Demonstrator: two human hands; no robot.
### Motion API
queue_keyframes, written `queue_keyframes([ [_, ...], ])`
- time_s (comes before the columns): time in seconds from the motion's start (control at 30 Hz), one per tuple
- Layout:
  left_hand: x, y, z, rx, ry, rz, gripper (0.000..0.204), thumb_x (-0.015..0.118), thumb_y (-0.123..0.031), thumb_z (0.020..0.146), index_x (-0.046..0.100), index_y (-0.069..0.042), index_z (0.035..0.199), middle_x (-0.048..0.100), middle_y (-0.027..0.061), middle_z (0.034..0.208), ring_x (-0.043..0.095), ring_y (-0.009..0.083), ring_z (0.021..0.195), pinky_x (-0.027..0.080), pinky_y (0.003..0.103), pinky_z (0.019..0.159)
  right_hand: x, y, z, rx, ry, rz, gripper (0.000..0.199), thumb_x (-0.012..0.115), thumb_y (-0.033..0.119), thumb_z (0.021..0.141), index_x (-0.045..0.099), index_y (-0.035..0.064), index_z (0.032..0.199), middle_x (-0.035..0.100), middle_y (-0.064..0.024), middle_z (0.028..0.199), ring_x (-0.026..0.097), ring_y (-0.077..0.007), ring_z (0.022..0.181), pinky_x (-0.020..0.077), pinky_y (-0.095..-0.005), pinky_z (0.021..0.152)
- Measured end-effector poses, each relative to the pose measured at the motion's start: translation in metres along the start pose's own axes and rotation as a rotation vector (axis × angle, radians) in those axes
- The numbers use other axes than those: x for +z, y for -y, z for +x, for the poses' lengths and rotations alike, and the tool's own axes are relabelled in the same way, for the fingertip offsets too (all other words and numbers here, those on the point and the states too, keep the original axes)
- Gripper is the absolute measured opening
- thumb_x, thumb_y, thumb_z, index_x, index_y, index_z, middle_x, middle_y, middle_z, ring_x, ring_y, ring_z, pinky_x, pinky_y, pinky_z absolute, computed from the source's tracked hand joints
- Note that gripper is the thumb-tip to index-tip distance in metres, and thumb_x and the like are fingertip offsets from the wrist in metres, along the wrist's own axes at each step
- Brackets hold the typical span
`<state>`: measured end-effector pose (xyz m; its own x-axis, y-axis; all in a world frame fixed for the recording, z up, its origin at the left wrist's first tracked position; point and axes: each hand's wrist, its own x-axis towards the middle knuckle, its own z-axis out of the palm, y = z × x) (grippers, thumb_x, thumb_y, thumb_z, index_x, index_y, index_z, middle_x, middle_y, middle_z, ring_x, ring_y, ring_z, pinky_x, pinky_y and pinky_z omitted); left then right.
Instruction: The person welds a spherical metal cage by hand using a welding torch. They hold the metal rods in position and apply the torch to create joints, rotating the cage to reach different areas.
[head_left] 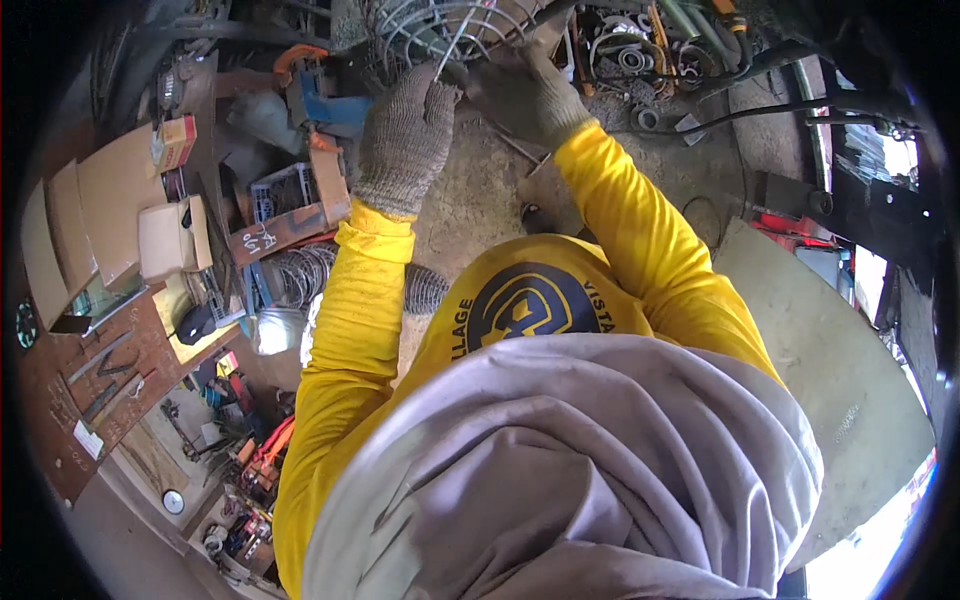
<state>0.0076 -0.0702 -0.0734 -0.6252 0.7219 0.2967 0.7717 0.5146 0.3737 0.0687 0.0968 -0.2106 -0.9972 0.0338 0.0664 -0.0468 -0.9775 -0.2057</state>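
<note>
A round cage-like frame of bent metal rods (497,22) is at the top of the view, beyond both hands. My left hand (408,135), in a grey knit glove, is closed on a thin metal rod (455,42) that slants up across the frame. My right hand (535,100), gloved as well, is at the near right rim of the frame. Its thumb points up to the rim and its fingers curl in shadow below, closed around the frame's edge. The fingertips of both hands are partly hidden.
Coils of ribbed wire (300,275) lie on the floor left of me. A blue and orange clamp-like tool (330,105) is beside my left hand. Cardboard boxes (115,205) stand on a brown bench. Metal rings and parts (632,62) lie at upper right, near a large flat panel (830,370).
</note>
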Motion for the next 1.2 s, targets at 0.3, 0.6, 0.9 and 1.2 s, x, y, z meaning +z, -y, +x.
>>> queue_keyframes([
  [0.3, -0.004, -0.015, 0.007, -0.148, 0.068, -0.104, 0.027, 0.06, -0.022, 0.098, 0.065, -0.002, 0.116, 0.071, 0.02, 0.102, 0.069, 0.0363, 0.092, 0.054, 0.04, 0.083, -0.059, 0.147, -0.188, -0.432, -0.995, -0.562, 0.03, 0.069, 0.027, 0.096, 0.067, 0.0014, 0.112, 0.07, -0.0063, 0.101, 0.065, -0.0158, 0.088, 0.0527, -0.029, 0.078],
  [0.6, 0.006, 0.004, 0.002, -0.138, 0.038, -0.134, 0.03, 0.061, -0.027, 0.097, 0.066, -0.009, 0.12, 0.07, 0.0233, 0.101, 0.068, 0.0413, 0.095, 0.054, 0.045, 0.079, -0.007, 0.32, -0.222, -1.149, -1.826, -1.684, 0.066, 0.071, 0.051, 0.087, 0.062, -0.0009, 0.126, 0.07, -0.0196, 0.115, 0.066, -0.0319, 0.107, 0.051, -0.0404, 0.091],
  [0.9, -0.001, -0.009, 0.005, -0.008, -0.052, -0.073, 0.026, 0.062, -0.02, 0.097, 0.066, -0.001, 0.115, 0.071, 0.0218, 0.102, 0.07, 0.0386, 0.093, 0.054, 0.042, 0.079, 0.006, 0.331, -0.202, -0.742, -1.848, -1.706, 0.065, 0.071, 0.056, 0.084, 0.071, -0.0023, 0.111, 0.073, -0.0216, 0.109, 0.068, -0.0357, 0.107, 0.0495, -0.0429, 0.094],
  [1.2, 0.002, -0.004, 0.003, -0.021, -0.012, -0.075, 0.03, 0.062, -0.022, 0.097, 0.066, -0.001, 0.117, 0.071, 0.0221, 0.107, 0.07, 0.0385, 0.097, 0.055, 0.042, 0.083, 0.009, 0.369, -0.198, -0.618, -1.812, -1.855, 0.073, 0.067, 0.062, 0.083, 0.067, 0.0007, 0.124, 0.069, -0.02, 0.123, 0.062, -0.0379, 0.12, 0.0457, -0.044, 0.1],
])
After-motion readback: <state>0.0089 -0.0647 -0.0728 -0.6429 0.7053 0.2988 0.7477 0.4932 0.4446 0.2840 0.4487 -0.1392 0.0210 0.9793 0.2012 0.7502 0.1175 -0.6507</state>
